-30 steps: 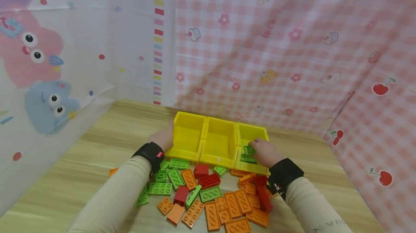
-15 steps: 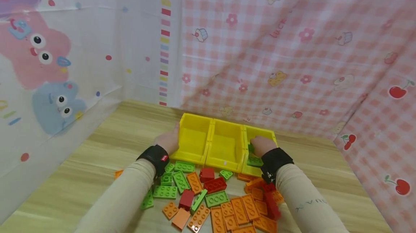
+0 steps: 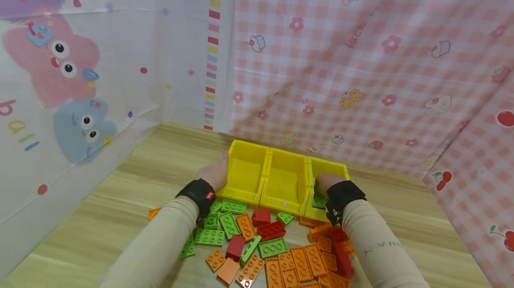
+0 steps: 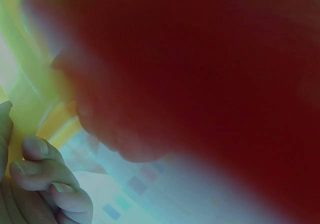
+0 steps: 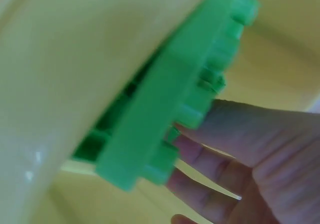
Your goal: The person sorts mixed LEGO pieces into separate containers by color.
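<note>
A row of three joined yellow bins (image 3: 263,184) stands on the table. My left hand (image 3: 214,176) grips the left bin's outer side wall; in the left wrist view its fingers (image 4: 45,174) are curled beside the yellow plastic. Inside the right bin (image 3: 329,166), my right hand (image 3: 328,182) reaches down among green bricks (image 3: 319,202). Up close in the right wrist view, the thumb and fingers pinch at a green brick (image 5: 172,134), partly hidden behind a larger tilted green brick (image 5: 155,114) with studs.
In front of the bins lie loose green bricks (image 3: 209,237), red bricks (image 3: 271,231) and orange bricks (image 3: 302,263). An orange brick (image 3: 154,214) lies by the left forearm. Patterned cloth walls (image 3: 305,64) rise behind and at both sides.
My right hand has gone deeper into the right bin, its fingers now hidden from the head view. The left hand stays at the left bin's side. The head view has shifted slightly.
</note>
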A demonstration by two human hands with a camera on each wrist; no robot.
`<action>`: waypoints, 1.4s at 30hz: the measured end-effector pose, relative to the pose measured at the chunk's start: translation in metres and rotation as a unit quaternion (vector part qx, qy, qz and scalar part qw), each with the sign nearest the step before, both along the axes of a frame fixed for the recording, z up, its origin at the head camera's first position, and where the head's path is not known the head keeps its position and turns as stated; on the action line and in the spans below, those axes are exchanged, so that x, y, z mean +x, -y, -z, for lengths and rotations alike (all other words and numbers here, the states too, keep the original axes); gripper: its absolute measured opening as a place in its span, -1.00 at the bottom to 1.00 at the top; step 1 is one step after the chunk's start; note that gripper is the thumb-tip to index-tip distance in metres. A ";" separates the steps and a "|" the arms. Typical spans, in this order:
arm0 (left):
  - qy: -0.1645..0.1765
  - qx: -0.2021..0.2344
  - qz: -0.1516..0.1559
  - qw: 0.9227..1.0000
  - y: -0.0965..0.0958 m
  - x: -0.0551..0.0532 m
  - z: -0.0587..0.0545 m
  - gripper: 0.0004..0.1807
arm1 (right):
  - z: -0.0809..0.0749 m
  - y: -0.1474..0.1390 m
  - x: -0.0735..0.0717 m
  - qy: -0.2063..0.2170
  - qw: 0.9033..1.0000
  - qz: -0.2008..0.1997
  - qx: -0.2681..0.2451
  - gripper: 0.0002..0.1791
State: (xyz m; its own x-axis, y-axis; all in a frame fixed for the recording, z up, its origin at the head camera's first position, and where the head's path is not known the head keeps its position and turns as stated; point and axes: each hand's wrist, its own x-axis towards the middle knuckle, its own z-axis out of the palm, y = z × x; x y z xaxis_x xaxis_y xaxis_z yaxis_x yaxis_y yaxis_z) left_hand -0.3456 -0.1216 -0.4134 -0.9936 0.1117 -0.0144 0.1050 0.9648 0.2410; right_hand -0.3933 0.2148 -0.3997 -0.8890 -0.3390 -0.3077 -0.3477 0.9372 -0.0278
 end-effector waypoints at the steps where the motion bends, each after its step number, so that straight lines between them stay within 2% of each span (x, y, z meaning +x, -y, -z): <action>1: 0.003 0.001 0.000 1.000 -0.001 0.000 0.000 -0.26 | 0.000 -0.001 0.000 0.010 1.000 0.000 -0.003 -0.74; 6: 0.004 0.010 0.007 1.000 -0.002 0.002 0.000 -0.27 | 0.003 -0.007 -0.002 0.032 0.999 -0.010 -0.011 -0.76; 12: -0.015 -0.003 0.020 1.000 0.003 -0.002 0.005 -0.23 | 0.007 -0.004 0.004 0.008 0.999 -0.033 -0.016 -0.75; 19: -0.020 0.002 0.032 0.999 0.000 -0.002 0.003 -0.24 | -0.020 0.003 0.039 -0.021 0.999 -0.012 -0.028 -0.71; 22: -0.017 0.007 0.033 0.999 0.001 -0.002 0.005 -0.24 | -0.028 0.002 0.051 -0.033 0.999 -0.023 -0.031 -0.72; 31: -0.031 0.005 0.039 0.999 0.010 -0.002 0.004 -0.24 | -0.036 0.007 0.078 -0.052 0.996 -0.050 -0.045 -0.71; 37: -0.016 0.013 0.029 0.999 0.009 -0.001 0.000 -0.23 | -0.044 0.023 0.096 -0.073 0.993 -0.075 -0.056 -0.74; 42: 0.001 0.020 0.029 0.999 0.002 0.000 -0.002 -0.21 | -0.044 0.034 0.110 -0.082 0.992 -0.083 -0.046 -0.76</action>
State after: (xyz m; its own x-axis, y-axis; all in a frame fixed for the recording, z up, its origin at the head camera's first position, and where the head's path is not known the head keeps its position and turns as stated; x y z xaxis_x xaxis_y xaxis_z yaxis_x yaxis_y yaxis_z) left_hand -0.3458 -0.1236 -0.4116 -0.9853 0.1705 -0.0112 0.1606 0.9466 0.2796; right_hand -0.2831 0.1809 -0.3561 -0.8539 -0.5053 -0.1242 -0.5045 0.8625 -0.0406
